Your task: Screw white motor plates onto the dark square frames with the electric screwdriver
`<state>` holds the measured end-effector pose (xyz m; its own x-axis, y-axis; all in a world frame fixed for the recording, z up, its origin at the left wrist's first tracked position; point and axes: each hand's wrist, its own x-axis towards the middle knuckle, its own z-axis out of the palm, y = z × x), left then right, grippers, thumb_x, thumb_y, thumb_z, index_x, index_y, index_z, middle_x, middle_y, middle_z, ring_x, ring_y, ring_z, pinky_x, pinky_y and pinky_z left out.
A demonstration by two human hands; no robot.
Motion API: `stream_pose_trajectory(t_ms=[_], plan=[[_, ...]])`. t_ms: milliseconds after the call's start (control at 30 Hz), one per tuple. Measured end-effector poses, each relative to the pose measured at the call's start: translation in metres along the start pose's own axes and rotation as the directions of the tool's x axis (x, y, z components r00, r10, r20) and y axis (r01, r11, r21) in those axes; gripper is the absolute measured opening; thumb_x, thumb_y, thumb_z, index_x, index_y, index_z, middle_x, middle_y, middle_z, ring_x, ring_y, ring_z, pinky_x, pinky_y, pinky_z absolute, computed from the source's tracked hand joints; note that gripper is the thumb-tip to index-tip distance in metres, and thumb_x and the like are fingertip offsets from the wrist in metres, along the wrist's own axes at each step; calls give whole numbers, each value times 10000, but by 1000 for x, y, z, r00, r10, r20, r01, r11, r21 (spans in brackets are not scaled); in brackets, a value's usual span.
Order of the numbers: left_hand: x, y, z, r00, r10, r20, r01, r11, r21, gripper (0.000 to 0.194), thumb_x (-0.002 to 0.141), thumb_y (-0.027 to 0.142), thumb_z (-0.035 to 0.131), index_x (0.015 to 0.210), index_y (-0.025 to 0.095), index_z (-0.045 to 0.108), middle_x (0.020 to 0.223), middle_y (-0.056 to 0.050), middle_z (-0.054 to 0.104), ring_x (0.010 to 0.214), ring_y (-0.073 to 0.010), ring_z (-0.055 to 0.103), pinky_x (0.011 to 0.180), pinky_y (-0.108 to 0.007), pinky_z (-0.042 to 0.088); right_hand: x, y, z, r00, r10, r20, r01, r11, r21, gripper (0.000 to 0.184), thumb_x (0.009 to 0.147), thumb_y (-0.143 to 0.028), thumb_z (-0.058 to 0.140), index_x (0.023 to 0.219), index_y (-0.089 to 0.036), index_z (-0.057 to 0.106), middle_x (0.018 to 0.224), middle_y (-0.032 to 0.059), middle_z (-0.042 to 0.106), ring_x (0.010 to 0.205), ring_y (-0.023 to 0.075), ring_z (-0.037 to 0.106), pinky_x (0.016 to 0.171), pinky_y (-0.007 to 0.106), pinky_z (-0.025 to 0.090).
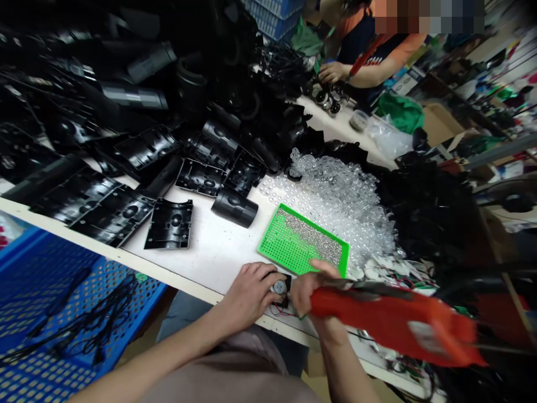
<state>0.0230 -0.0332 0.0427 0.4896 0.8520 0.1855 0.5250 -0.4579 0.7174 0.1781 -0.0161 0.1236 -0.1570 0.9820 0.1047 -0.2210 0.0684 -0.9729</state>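
Head view: the left hand curls closed around a small silver-capped motor with red and black wires, just over the edge of the white desk, while the right hand grips a red handheld tool, its dark tip reaching toward that motor. Nearby lie a green perforated tray, a heap of clear plastic domes and black plastic housings.

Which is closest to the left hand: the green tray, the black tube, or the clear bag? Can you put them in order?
Starting from the left hand:
1. Green perforated tray: just ahead, to the right.
2. Black plastic tube: straight ahead on the table.
3. Clear plastic bag: far ahead, to the right.
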Motion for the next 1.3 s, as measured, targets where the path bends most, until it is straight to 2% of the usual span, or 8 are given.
stream_pose_trajectory(t_ms=[133, 233, 333, 533, 867, 1067, 1167, 1300], plan=[[3, 4, -1, 999, 20, 45, -20, 1000, -7, 287, 933, 314, 539, 1210, 244, 563, 1225, -77, 586, 1111, -247, 517, 937, -416, 415, 51, -2, 1, 978, -204, -30, 206, 972, 109, 425, 769, -528, 660, 1100, -289, 544, 504, -83, 461, 359, 108, 401, 379, 242, 353], [1, 4, -5, 999, 32, 44, -29, 998, -53, 407, 911, 350, 573, 1297, 243, 503, 1318, -94, 538, 1189, -256, 483, 979, -423, 405, 85, 18, 3, 980, -189, -58, 192, 980, 50, 438, 737, -575, 639, 1021, -252, 557, 501, -94, 419, 349, 98, 378, 352, 229, 325], [-7, 1, -11, 1000, -11, -6, 11, 998, -57, 559, 875, 392, 607, 1367, 199, 424, 1365, -129, 499, 1244, -278, 444, 1012, -448, 384, 98, 39, 4, 988, -145, -56, 145, 989, -6, 461, 722, -593, 631, 1005, -239, 549, 509, -95, 416, 362, 103, 393, 357, 235, 337], [-20, -7, -17, 995, -93, 32, 91, 995, 39, 497, 886, 298, 560, 1356, 205, 429, 1282, -89, 605, 1260, -298, 446, 1008, -485, 357, 98, 53, 1, 986, -158, -51, 157, 987, -12, 422, 747, -556, 628, 1001, -230, 540, 521, -91, 432, 372, 103, 409, 374, 239, 344], [-14, -1, -18, 989, -141, 49, 138, 988, 65, 473, 875, 299, 535, 1336, 223, 466, 1265, -72, 624, 1243, -296, 463, 1003, -464, 348, 98, 55, 2, 979, -203, -32, 204, 979, 16, 431, 759, -513, 624, 1068, -242, 496, 514, -103, 451, 347, 101, 397, 365, 232, 357], [-14, -1, -18, 988, -146, 50, 144, 988, 54, 469, 862, 292, 551, 1319, 215, 478, 1267, -68, 623, 1235, -295, 468, 1007, -459, 340, 100, 59, 4, 982, -189, -6, 189, 981, -33, 422, 740, -550, 625, 997, -240, 498, 497, -107, 434, 340, 101, 404, 347, 227, 339], [-14, -1, -17, 986, -158, 51, 156, 987, 42, 467, 853, 297, 566, 1305, 211, 488, 1269, -66, 623, 1235, -295, 465, 1009, -466, 330, 99, 45, 7, 979, -194, -60, 192, 981, -43, 453, 748, -533, 634, 1075, -248, 507, 520, -100, 449, 363, 96, 408, 358, 221, 342], [-13, -1, -15, 980, -196, 37, 196, 981, -4, 450, 833, 297, 590, 1271, 231, 513, 1256, -38, 638, 1249, -291, 455, 1012, -461, 316, 76, 4, 16, 959, -236, -158, 244, 969, 34, 539, 757, -590, 626, 1189, -291, 509, 521, -95, 450, 348, 94, 389, 350, 226, 342]])
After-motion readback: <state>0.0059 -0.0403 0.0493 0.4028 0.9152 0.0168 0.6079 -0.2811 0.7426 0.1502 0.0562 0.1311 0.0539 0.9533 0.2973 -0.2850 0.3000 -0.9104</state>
